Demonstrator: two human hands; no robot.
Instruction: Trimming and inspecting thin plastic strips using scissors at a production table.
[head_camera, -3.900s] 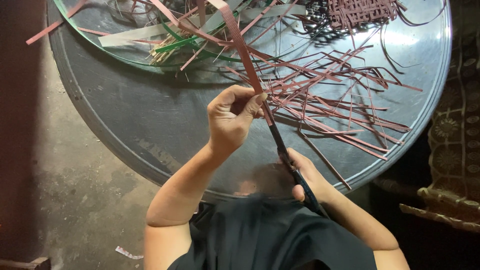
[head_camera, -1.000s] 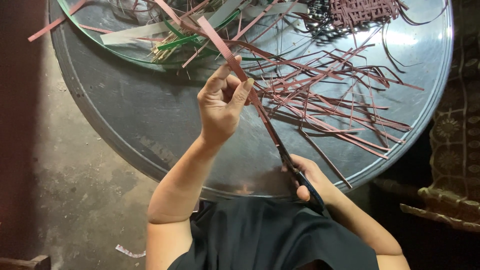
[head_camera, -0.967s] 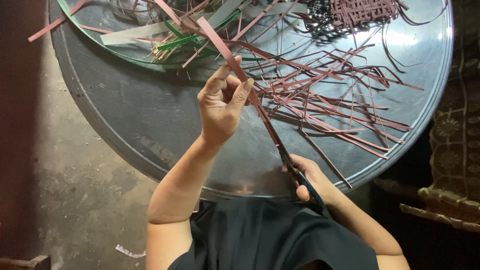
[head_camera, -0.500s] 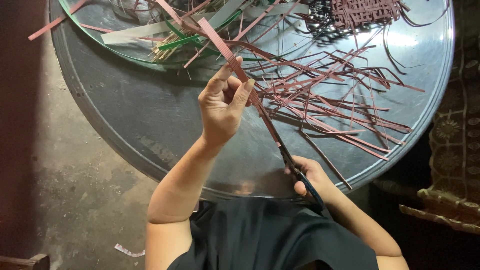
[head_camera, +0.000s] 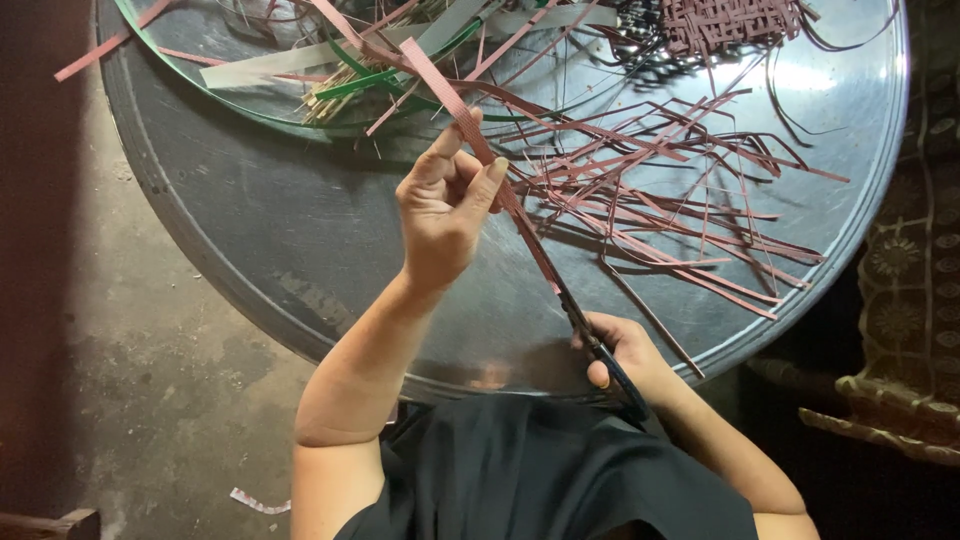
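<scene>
My left hand (head_camera: 447, 215) pinches a long reddish-brown plastic strap (head_camera: 452, 100) and holds it taut above a large round metal tray (head_camera: 250, 240). My right hand (head_camera: 630, 355) grips black scissors (head_camera: 598, 345) near the tray's front rim, blades running lengthwise along the lower end of the strap. A heap of thin reddish-brown slivers (head_camera: 670, 190) lies on the tray to the right of the strap.
A green-rimmed round tray (head_camera: 290, 115) at the back holds white, green and brown straps. A piece of woven reddish matting (head_camera: 730, 20) lies at the back right. Bare concrete floor (head_camera: 120, 380) is on the left, a patterned rug (head_camera: 910, 300) on the right.
My left hand has slid up the strap, away from me. The scissors have stayed near the tray's front rim, cutting along the strap.
</scene>
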